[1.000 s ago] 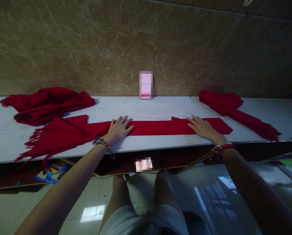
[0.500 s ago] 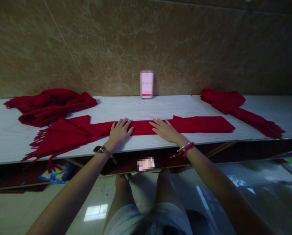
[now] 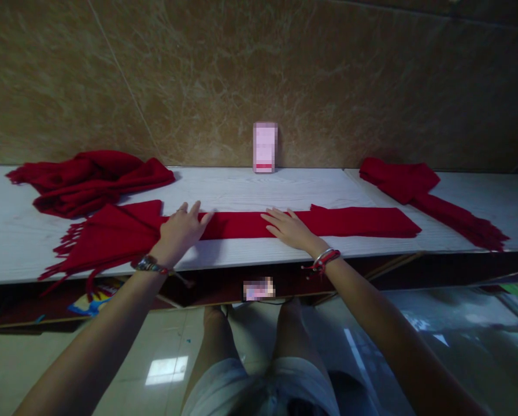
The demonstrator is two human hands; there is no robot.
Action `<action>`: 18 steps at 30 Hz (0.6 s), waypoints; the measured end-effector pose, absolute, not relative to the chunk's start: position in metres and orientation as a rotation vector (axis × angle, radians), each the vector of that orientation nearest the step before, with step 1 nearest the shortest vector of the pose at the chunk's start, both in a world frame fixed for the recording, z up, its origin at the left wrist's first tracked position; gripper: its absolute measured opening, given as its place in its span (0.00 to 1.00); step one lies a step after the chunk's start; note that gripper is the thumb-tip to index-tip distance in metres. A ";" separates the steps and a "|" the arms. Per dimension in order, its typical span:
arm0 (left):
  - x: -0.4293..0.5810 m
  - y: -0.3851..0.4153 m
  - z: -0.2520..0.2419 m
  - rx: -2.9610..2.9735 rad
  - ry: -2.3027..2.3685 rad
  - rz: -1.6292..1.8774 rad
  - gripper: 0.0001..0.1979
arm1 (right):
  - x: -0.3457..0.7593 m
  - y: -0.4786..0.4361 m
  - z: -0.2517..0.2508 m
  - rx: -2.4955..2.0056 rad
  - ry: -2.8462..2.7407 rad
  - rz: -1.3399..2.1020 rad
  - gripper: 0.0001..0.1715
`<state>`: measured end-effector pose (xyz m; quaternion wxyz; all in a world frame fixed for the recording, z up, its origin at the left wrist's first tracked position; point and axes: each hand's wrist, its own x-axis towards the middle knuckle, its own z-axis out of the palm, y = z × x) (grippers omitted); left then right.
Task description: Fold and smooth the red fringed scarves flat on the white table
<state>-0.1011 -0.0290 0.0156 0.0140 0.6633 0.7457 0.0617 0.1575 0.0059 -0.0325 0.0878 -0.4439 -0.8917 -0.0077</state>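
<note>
A long red scarf (image 3: 241, 225) with a fringed left end lies lengthwise along the front of the white wood-grain counter (image 3: 237, 190). It is folded into a narrow strip in the middle and right, while its left end fans out wider. My left hand (image 3: 181, 228) is over the strip near the wider part, fingers spread and slightly bent; whether it touches the cloth I cannot tell. Flat on the strip's middle rests my right hand (image 3: 291, 228), fingers stretched out. Neither hand grips anything.
Another red scarf (image 3: 98, 182) lies crumpled at the back left. A folded red scarf (image 3: 415, 182) is at the right. A pink phone-shaped object (image 3: 265, 147) leans against the brown marbled wall (image 3: 224, 81). Below the counter are a shelf with a blue packet (image 3: 88, 303) and a blurred screen (image 3: 259, 289).
My left hand has moved left along the scarf, towards its fringed end, and looks slightly raised. My right hand has stayed nearly in place on the strip.
</note>
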 end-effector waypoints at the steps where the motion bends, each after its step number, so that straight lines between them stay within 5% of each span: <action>1: -0.111 -0.031 0.018 2.019 2.390 0.218 0.30 | 0.158 0.006 -0.034 -1.319 -2.647 -0.027 0.25; 7: -0.167 -0.042 0.004 1.505 2.572 0.206 0.39 | 0.162 0.007 -0.037 -1.299 -2.626 -0.034 0.25; 18: -0.195 -0.025 -0.010 1.768 2.525 0.328 0.30 | 0.161 0.006 -0.038 -1.307 -2.606 -0.015 0.25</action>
